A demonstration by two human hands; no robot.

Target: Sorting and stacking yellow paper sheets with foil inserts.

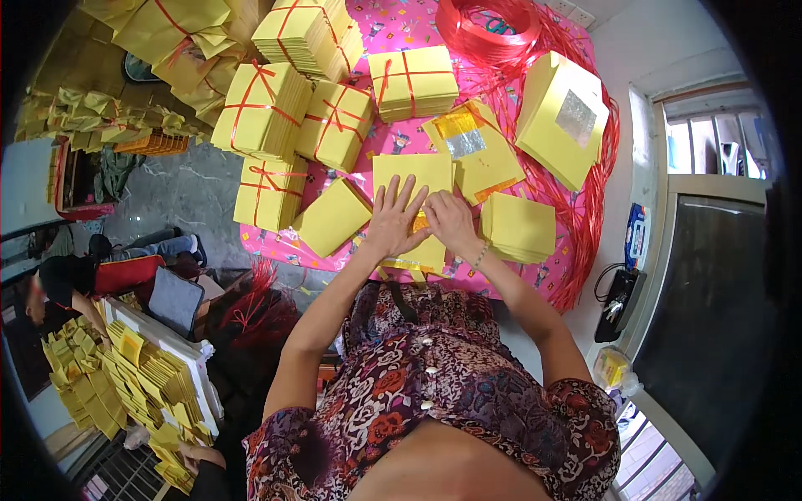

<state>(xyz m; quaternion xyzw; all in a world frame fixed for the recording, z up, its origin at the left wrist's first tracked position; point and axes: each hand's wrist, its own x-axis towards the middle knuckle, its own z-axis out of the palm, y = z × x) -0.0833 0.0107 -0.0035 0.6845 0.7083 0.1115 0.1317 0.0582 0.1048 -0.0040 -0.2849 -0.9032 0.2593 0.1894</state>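
My left hand (396, 219) lies flat with fingers spread on a yellow paper piece (409, 167), close to the table's near edge. Touching the same paper just to the right is my right hand (451, 222); its fingers are bent together, and what they pinch, if anything, is hidden. A bit of orange (420, 222) shows between the hands. Beyond the right hand lies yellow paper with an orange and silver patch (466, 144). A loose stack of yellow paper (520, 227) sits beside my right wrist, and another yellow stack (334, 219) rests left of my left hand.
Several yellow bundles (262, 108) tied with red ribbon crowd the pink table cover (368, 17). A red ribbon coil (489, 29) and long loose strands (597, 209) run along the right. At lower left, another person's hand (200, 455) is by piled yellow paper (146, 376).
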